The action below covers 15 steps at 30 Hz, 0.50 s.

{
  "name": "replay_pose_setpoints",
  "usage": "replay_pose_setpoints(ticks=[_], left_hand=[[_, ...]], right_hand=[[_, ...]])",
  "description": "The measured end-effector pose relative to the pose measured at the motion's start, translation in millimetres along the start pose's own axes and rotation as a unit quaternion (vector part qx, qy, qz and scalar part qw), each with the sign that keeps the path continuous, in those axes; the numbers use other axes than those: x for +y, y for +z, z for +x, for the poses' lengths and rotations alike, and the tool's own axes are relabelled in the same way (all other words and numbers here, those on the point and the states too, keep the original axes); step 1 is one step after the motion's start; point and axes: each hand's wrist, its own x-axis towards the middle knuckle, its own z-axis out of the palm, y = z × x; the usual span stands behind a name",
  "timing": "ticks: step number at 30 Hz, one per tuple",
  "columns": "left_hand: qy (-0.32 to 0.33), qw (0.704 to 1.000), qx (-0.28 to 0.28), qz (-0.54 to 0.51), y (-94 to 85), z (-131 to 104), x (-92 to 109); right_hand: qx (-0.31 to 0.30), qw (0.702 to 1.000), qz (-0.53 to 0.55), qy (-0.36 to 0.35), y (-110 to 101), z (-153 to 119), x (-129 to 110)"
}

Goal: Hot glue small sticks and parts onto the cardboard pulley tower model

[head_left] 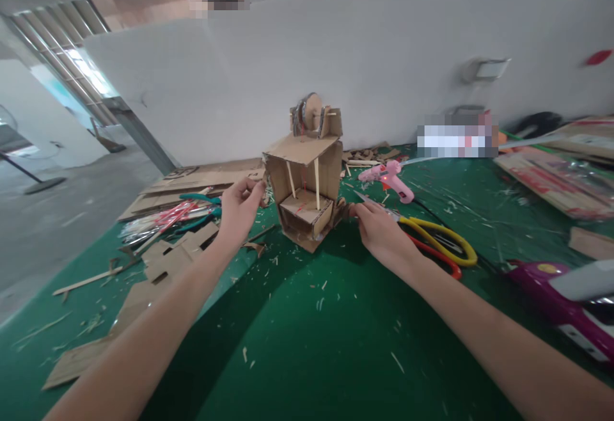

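Observation:
A cardboard model stands upright on the green table in front of me, like an open-fronted box. Thin wooden sticks and a red string run between its upper and lower levels, and a round cardboard wheel sits on top. My left hand is at the model's left side, fingers closed in a pinch; what lies between them is unclear. At the lower right side, my right hand pinches a crumpled brown cardboard piece beside the model. Scissors with yellow and red handles lie under and beyond that hand.
A pink glue gun with a lit red light rests behind my right hand, its cord trailing right. A purple tool is at far right. Cardboard scraps, teal-handled pliers and packaged sticks lie left. A white wall stands behind.

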Motion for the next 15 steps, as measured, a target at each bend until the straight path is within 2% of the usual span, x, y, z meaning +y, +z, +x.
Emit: replay_pose_setpoints(ticks=[3, 7, 9, 12, 15], left_hand=[[0.007, 1.000, -0.018, 0.018, -1.9, -0.6, -4.6], [-0.004, 0.995, -0.089, 0.053, -2.6, 3.0, -14.4], [-0.010, 0.993, -0.113, 0.037, 0.7, 4.7, -18.4], [-0.064, 0.980, -0.161, -0.094, 11.0, 1.4, -17.7], [-0.145, 0.930, -0.202, -0.272, 24.0, -9.8, -9.3]], right_hand=[[0.000, 1.000, 0.005, 0.000, 1.9, -0.3, 1.5], [0.001, 1.000, 0.021, 0.000, 4.3, -0.5, 3.1], [0.003, 0.999, 0.035, 0.000, 5.0, -0.6, 3.3], [0.007, 0.998, 0.059, 0.003, 4.7, -0.5, 2.2], [0.044, 0.991, 0.124, 0.026, 4.5, 0.2, -0.3]])
